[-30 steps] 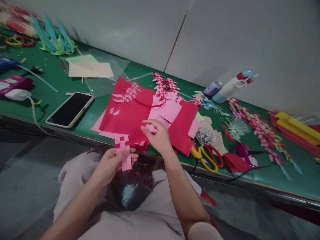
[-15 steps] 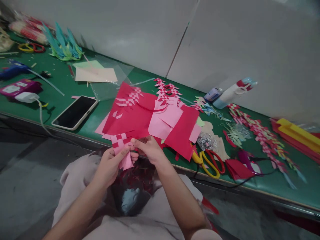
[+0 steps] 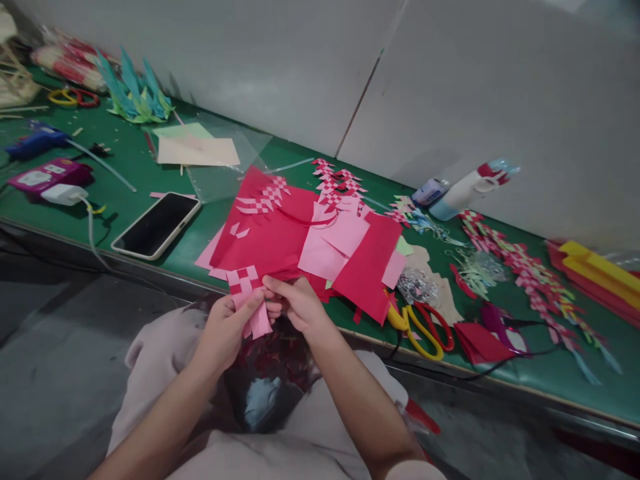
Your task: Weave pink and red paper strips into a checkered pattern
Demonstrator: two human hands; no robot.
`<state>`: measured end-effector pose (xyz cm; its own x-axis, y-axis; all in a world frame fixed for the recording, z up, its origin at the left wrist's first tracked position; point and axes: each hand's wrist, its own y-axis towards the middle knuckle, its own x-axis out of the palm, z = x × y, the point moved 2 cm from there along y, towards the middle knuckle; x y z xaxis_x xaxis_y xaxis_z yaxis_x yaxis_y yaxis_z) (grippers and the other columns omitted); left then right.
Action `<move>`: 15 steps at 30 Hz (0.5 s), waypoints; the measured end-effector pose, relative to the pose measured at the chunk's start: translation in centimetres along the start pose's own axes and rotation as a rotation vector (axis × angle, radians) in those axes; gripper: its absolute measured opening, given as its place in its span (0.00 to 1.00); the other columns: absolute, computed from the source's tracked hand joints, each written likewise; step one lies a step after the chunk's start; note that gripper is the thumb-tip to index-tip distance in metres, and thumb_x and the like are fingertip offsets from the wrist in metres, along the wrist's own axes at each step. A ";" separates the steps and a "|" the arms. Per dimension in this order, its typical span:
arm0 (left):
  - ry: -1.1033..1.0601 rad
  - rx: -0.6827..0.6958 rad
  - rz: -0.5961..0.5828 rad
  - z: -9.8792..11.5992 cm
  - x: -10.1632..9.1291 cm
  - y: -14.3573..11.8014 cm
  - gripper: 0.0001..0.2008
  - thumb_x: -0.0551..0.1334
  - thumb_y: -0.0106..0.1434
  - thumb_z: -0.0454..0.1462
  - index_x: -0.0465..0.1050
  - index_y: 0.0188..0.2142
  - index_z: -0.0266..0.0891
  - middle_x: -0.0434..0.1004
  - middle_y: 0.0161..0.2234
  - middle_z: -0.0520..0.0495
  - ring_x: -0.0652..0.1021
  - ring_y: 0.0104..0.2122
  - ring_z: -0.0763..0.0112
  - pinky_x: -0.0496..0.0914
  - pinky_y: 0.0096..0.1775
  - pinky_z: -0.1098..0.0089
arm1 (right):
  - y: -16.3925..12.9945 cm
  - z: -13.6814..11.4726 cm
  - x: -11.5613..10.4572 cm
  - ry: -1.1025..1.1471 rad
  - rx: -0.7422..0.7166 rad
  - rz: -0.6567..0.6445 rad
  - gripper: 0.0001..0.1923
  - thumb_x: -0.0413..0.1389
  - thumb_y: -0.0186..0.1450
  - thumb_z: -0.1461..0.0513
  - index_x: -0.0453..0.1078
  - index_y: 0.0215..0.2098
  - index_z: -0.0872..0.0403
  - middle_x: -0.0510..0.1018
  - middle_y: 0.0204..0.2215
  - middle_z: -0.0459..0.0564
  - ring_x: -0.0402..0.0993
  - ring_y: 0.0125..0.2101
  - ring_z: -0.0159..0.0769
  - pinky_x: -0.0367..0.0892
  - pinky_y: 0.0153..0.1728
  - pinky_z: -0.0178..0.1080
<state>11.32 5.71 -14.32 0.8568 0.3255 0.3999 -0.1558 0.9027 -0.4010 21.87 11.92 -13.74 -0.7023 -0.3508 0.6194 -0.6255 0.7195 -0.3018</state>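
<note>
Over my lap, just off the table's front edge, is a piece of woven paper strips [image 3: 245, 285], checkered pink and red at its top with loose pink ends hanging down. My left hand [image 3: 227, 331] pinches it from the left, thumb across the front. My right hand [image 3: 297, 300] closes its thumb and index finger on the right side, at a red strip of the same piece; the exact fingertip contact is small and partly hidden. Directly behind lie red paper sheets [image 3: 270, 237] and pink paper sheets [image 3: 327, 250], with finished woven pieces [image 3: 265, 195] on top.
Yellow-and-red scissors [image 3: 423, 330] lie at the table edge, right of the sheets. On the left are a phone [image 3: 156, 227], a purple device with a white plug [image 3: 50, 180] and a blue glue gun [image 3: 40, 140]. A white bottle [image 3: 465, 190] and woven garlands [image 3: 530, 280] are on the right.
The view has shifted slightly, so everything sits a little further right. The checkered top of the woven piece shows more fully; both hands keep nearly the same pinch on it.
</note>
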 end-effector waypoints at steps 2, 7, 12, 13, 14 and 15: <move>-0.001 -0.001 -0.007 -0.1 0.0 0.0 0.16 0.71 0.50 0.44 0.78 0.34 0.34 0.82 0.27 0.44 0.81 0.26 0.68 0.76 0.32 0.71 | 0.0 0.0 0.2 0.002 0.004 0.009 0.20 0.66 0.51 0.53 0.63 0.18 0.57 0.61 0.09 0.38 0.55 0.10 0.23 0.57 0.12 0.30; 0.009 0.001 -0.010 -0.3 -0.1 0.0 0.17 0.71 0.50 0.44 0.79 0.35 0.34 0.83 0.28 0.43 0.81 0.26 0.67 0.75 0.32 0.70 | 0.2 0.2 0.2 -0.005 0.013 0.041 0.21 0.66 0.50 0.51 0.63 0.17 0.56 0.60 0.09 0.37 0.54 0.10 0.23 0.56 0.11 0.30; 0.005 0.006 -0.006 -0.1 0.0 0.0 0.16 0.72 0.49 0.44 0.79 0.34 0.34 0.83 0.27 0.44 0.81 0.26 0.67 0.75 0.32 0.70 | 0.3 0.4 -0.1 -0.022 0.005 0.037 0.20 0.66 0.52 0.52 0.63 0.18 0.56 0.60 0.09 0.37 0.55 0.10 0.23 0.57 0.11 0.31; 0.007 0.003 -0.010 0.0 0.0 0.0 0.17 0.72 0.49 0.44 0.79 0.34 0.34 0.82 0.27 0.44 0.81 0.26 0.67 0.76 0.32 0.70 | 0.3 0.4 -0.2 -0.031 -0.002 0.025 0.20 0.65 0.52 0.52 0.64 0.19 0.57 0.61 0.09 0.38 0.56 0.10 0.24 0.58 0.12 0.31; 0.011 0.000 -0.013 0.1 0.0 -0.1 0.17 0.72 0.49 0.45 0.79 0.33 0.34 0.82 0.26 0.44 0.81 0.25 0.67 0.76 0.32 0.70 | 0.3 0.4 -0.3 -0.039 -0.008 0.019 0.19 0.65 0.52 0.53 0.65 0.19 0.57 0.62 0.10 0.38 0.58 0.10 0.24 0.59 0.12 0.31; 0.018 -0.005 -0.015 0.2 0.0 -0.1 0.17 0.72 0.49 0.45 0.79 0.33 0.34 0.82 0.26 0.44 0.81 0.25 0.66 0.76 0.31 0.70 | 0.3 0.4 -0.4 -0.048 -0.014 0.024 0.18 0.65 0.52 0.54 0.65 0.20 0.57 0.64 0.10 0.39 0.59 0.11 0.25 0.60 0.12 0.32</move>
<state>11.23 5.65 -14.16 0.8677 0.3072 0.3908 -0.1407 0.9058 -0.3996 21.87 12.04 -14.33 -0.7329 -0.3615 0.5763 -0.6038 0.7360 -0.3062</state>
